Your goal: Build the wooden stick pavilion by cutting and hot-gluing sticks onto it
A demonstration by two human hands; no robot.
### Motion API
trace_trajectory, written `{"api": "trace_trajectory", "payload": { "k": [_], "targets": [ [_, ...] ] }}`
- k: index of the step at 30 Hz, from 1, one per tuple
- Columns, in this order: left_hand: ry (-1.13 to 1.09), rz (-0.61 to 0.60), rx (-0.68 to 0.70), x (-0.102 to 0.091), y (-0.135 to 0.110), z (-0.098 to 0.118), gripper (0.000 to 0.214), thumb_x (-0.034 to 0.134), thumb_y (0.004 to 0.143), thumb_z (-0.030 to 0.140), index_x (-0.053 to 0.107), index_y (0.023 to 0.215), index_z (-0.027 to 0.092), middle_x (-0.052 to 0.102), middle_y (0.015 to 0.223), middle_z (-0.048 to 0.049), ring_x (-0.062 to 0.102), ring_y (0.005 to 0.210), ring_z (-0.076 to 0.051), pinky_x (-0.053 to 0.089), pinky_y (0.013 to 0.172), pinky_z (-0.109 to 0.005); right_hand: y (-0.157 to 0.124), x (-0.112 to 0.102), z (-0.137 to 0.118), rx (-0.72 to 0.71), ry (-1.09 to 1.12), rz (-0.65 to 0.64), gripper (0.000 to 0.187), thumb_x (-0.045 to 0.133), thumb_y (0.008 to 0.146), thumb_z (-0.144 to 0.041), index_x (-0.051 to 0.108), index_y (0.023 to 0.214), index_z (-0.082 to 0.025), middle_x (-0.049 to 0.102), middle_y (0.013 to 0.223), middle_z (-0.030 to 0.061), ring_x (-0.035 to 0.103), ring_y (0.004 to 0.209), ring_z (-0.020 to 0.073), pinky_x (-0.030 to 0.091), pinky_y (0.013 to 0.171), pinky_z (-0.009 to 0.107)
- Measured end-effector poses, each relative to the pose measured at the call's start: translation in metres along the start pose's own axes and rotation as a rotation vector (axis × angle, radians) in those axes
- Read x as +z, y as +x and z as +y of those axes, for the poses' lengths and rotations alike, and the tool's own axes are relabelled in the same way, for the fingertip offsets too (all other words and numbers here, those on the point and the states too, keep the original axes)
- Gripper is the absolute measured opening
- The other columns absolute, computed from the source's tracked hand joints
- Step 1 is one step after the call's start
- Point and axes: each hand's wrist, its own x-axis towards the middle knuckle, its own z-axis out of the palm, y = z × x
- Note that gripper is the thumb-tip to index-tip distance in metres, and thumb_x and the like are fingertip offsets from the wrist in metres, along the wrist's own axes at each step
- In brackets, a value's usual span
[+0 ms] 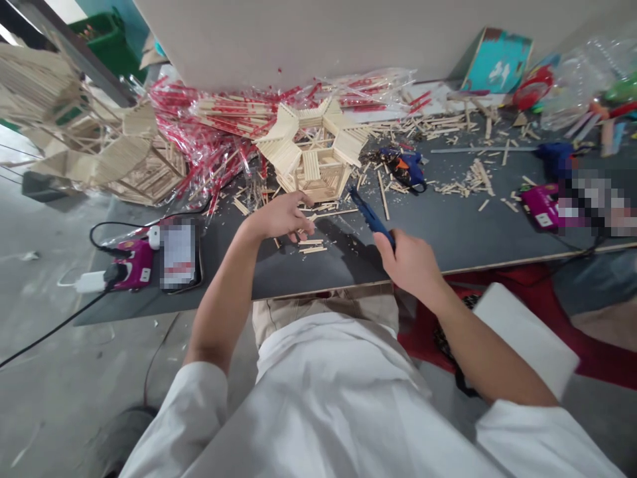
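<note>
A plain, pale grey wall (323, 40) rose along the far side of the bench (428, 232), whose dark grey top had a thin, lighter front edge. Smooth grey floor (44, 398), dotted with small scraps, spread out at the left. Brightness showed in the upper left corner; elsewhere the light was soft.

This looks like a craft workshop. A star-shaped pale wooden stick model (311, 164) stands on the dark-grey workbench (448, 232) among wooden offcuts (480, 175), red-and-cream sticks in clear plastic (226, 114), and a blue-and-orange glue gun (410, 164).
</note>
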Motion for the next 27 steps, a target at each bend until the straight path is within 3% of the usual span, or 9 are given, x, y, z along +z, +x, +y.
{"api": "trace_trajectory", "payload": {
  "k": [3,5,9,13,18,27],
  "targets": [
    [0.234,0.167,0.039,0.009,-0.003,0.001,0.021,0.072,0.09,0.02,0.065,0.11,0.017,0.082,0.087,-0.0096,0.077,0.071,-0.022,0.054,0.062,-0.03,-0.001,0.005,0.029,0.047,-0.009,0.104,0.049,0.035,0.112,-0.054,0.064,0.099,-0.018,0.076,0.095,0.0189,0.07,0.086,0.0352,0.036,0.071,0.039],
    [0.477,0.273,0.118,0.015,-0.006,0.001,0.006,0.072,0.092,0.023,0.069,0.095,0.018,0.08,0.084,-0.0071,0.075,0.075,-0.023,0.052,0.068,-0.032,-0.001,0.009,0.05,0.095,-0.037,0.177,0.049,0.036,0.111,-0.054,0.066,0.101,-0.016,0.075,0.097,0.0205,0.07,0.089,0.0366,0.039,0.074,0.04],
    [0.777,0.327,0.197,0.022,-0.013,-0.002,0.015,0.067,0.098,0.032,0.079,0.097,0.022,0.083,0.093,-0.0064,0.075,0.091,-0.028,0.049,0.076,-0.035,0.001,0.014,0.09,0.173,-0.104,0.319,0.057,0.037,0.109,-0.057,0.069,0.113,-0.011,0.074,0.102,0.0258,0.07,0.097,0.0395,0.046,0.083,0.044],
    [0.798,0.27,0.237,0.021,-0.014,-0.009,0.026,0.062,0.102,0.037,0.085,0.103,0.026,0.085,0.111,-0.0045,0.077,0.106,-0.031,0.051,0.084,-0.037,0.006,0.015,0.122,0.15,-0.173,0.373,0.068,0.035,0.109,-0.062,0.068,0.126,-0.004,0.072,0.111,0.0305,0.067,0.108,0.0428,0.049,0.096,0.048],
    [0.696,0.144,0.312,0.015,-0.012,-0.018,0.032,0.056,0.105,0.039,0.085,0.108,0.026,0.084,0.117,-0.0038,0.077,0.11,-0.029,0.053,0.091,-0.035,0.01,0.02,0.147,0.105,-0.256,0.322,0.078,0.037,0.108,-0.065,0.06,0.14,0.002,0.066,0.124,0.0339,0.061,0.12,0.047,0.045,0.104,0.054],
    [0.626,0.17,0.367,0.013,-0.007,-0.022,0.033,0.053,0.108,0.041,0.081,0.111,0.024,0.084,0.107,-0.0043,0.077,0.098,-0.024,0.051,0.087,-0.033,0.031,0.016,0.165,0.063,-0.268,0.157,0.088,0.048,0.104,-0.065,0.043,0.159,0.004,0.053,0.149,0.037,0.053,0.137,0.0489,0.04,0.114,0.057]
  ]
}}
